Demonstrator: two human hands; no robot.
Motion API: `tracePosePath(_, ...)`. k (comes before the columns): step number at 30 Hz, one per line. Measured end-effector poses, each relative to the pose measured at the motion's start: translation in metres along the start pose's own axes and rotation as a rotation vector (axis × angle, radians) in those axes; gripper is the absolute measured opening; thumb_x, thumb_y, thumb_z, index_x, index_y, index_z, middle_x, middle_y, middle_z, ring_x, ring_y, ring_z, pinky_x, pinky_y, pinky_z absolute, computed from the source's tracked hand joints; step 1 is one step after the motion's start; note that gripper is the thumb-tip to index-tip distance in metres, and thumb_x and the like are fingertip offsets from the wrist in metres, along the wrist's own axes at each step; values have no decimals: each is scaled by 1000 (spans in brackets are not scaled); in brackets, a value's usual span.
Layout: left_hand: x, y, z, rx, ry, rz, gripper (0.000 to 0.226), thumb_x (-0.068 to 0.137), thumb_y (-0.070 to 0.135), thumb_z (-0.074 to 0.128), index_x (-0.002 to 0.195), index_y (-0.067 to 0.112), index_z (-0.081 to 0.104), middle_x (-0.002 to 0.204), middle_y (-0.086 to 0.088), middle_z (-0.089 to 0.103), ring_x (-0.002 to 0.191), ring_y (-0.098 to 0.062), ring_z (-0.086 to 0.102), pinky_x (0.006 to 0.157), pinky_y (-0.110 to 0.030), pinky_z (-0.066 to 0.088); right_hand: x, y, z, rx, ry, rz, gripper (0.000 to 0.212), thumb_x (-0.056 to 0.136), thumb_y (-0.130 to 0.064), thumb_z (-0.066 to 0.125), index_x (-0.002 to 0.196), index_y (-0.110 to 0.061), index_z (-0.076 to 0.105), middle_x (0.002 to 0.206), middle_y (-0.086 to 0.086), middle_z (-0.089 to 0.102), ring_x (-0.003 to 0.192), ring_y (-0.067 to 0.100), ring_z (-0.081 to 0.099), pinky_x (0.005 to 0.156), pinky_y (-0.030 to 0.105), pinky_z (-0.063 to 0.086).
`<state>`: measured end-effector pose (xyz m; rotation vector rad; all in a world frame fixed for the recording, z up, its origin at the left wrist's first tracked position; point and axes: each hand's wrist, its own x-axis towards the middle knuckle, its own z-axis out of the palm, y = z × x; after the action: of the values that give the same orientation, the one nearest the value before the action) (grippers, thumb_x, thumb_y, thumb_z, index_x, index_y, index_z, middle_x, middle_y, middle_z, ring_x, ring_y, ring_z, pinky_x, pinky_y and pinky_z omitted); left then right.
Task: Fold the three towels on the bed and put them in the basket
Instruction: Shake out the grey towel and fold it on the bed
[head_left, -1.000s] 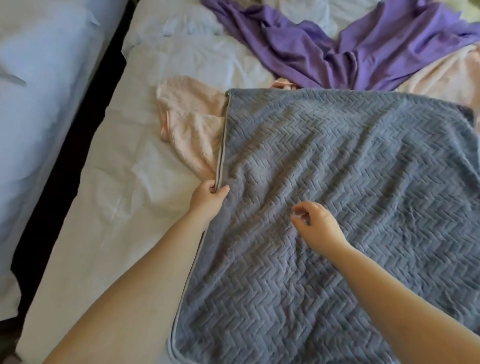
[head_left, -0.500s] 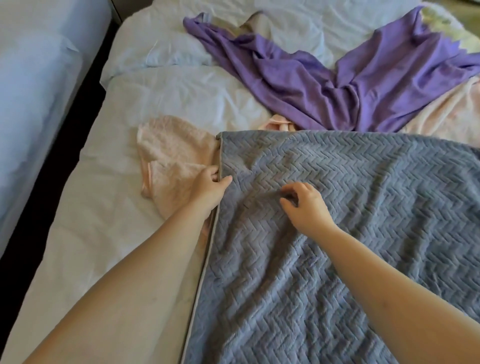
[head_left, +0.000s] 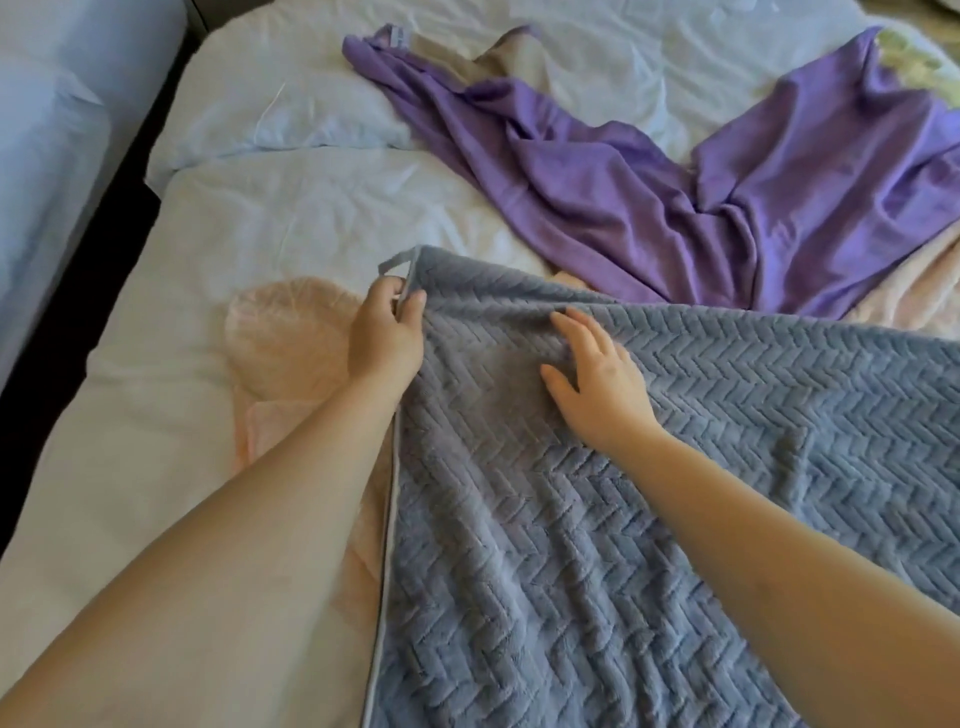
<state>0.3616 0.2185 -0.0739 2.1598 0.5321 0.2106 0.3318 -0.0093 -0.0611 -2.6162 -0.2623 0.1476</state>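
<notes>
A grey towel (head_left: 649, 493) with a zigzag weave lies spread over the near part of the bed. My left hand (head_left: 387, 338) pinches its left edge close to the far left corner, where a small hanging loop sticks out. My right hand (head_left: 597, 379) rests flat on the grey towel with fingers spread, just right of the left hand. A pink towel (head_left: 291, 338) lies partly under the grey one and under my left forearm. A purple towel (head_left: 675, 197) lies crumpled farther up the bed. No basket is in view.
The bed (head_left: 156, 415) has a white sheet and a white pillow (head_left: 291, 104) at the far left. A dark gap (head_left: 78, 260) separates it from a second bed (head_left: 47, 156) on the left. A cream blanket (head_left: 914, 296) lies at the right edge.
My left hand slid up the grey towel's left edge to the far corner. My right hand moved up with it and spread flat from a curled pose.
</notes>
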Motion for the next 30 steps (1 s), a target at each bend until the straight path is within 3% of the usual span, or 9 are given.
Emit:
tracePosePath(2, 3, -15, 6, 93, -77, -102, 30, 97, 36, 49, 118, 16, 55, 113, 2, 62, 97, -20, 57, 75, -27, 38, 4, 2, 9, -109, -148, -3, 57, 96, -46, 41, 148, -31, 23, 159, -6, 15, 145, 20, 18, 116, 43, 17)
tracePosePath(4, -6, -25, 11, 91, -132, -166, 33, 96, 36, 50, 120, 14, 55, 112, 3, 61, 100, -18, 57, 75, -25, 38, 0, 7, 20, -211, -232, 12, 59, 97, -52, 33, 150, -32, 18, 161, -6, 7, 148, 18, 5, 118, 40, 6)
tracePosePath(7, -33, -31, 2, -43, -168, -156, 36, 90, 43, 58, 119, 21, 53, 95, 20, 54, 93, -7, 57, 68, -15, 38, -18, 8, 26, -209, -131, -10, 58, 96, -54, 30, 149, -31, 21, 160, -6, 9, 148, 18, 3, 119, 40, -1)
tracePosePath(13, -110, -42, -37, -238, -335, -272, 64, 69, 57, 72, 125, 29, 54, 115, 13, 66, 104, -6, 63, 90, -34, 52, -79, -7, 31, -248, -123, 8, 56, 97, -54, 21, 148, -32, 24, 160, -6, 10, 148, 18, 1, 119, 42, -5)
tracePosePath(16, -138, -41, -51, -190, -398, -191, 57, 64, 65, 67, 109, 32, 62, 103, 18, 68, 99, 2, 61, 88, -20, 48, -116, -18, 26, -109, 40, 32, 46, 97, -42, 43, 139, -22, 44, 155, 2, 28, 146, 25, 15, 119, 45, 8)
tracePosePath(19, -160, -38, -57, -88, -324, 68, 24, 71, 54, 69, 72, 33, 57, 70, 23, 54, 70, -1, 51, 64, -14, 39, -161, -29, 29, -18, 176, 11, 34, 90, -31, 59, 120, -16, 58, 133, 4, 50, 126, 27, 41, 106, 46, 32)
tracePosePath(23, -193, -59, -65, 114, -481, 18, 27, 79, 40, 73, 88, 20, 58, 88, 5, 61, 82, -13, 57, 74, -30, 45, -222, -33, 43, -17, 52, 77, 33, 85, -30, 67, 115, -17, 60, 121, 3, 54, 111, 28, 50, 92, 40, 41)
tracePosePath(26, -229, -81, -75, 231, -506, -134, 35, 82, 45, 68, 80, 14, 52, 71, 3, 53, 70, -18, 54, 63, -33, 39, -269, -27, 53, -70, -145, 144, 47, 90, -45, 55, 132, -26, 49, 137, -1, 43, 125, 24, 39, 104, 38, 33)
tracePosePath(30, -280, -92, -89, 16, -605, -421, 32, 81, 53, 66, 93, 23, 62, 88, 16, 65, 87, -7, 62, 68, -21, 44, -324, -19, 63, -89, -358, 125, 61, 93, -61, 32, 148, -43, 12, 159, -12, 4, 146, 15, 2, 118, 36, 7)
